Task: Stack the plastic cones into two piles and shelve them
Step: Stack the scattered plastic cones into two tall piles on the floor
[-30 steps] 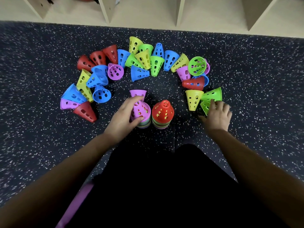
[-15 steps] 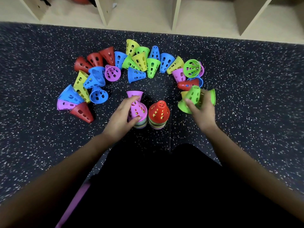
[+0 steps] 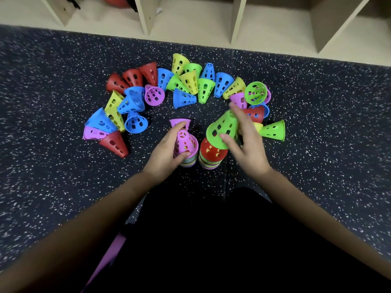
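Two piles of stacked cones stand on the dark speckled floor in front of me. The left pile point(image 3: 187, 149) has a purple cone on top, and my left hand point(image 3: 167, 153) grips it from the left side. The right pile point(image 3: 212, 156) has a red cone on top. My right hand point(image 3: 246, 142) holds a green cone point(image 3: 223, 130) tilted just above the red pile, its wide mouth toward the pile. Several loose cones in red, blue, yellow, green and purple lie in an arc behind the piles, among them a blue cone point(image 3: 183, 98) and a green cone point(image 3: 273, 130).
A wooden shelf unit point(image 3: 239, 20) with open compartments runs along the far edge of the floor. A purple cone point(image 3: 179, 122) lies right behind the left pile. My dark-clothed lap fills the near middle of the view.
My right hand picked a green cone off the floor at the right and carried it left, over the red-topped pile. My left hand stayed on the purple-topped pile.
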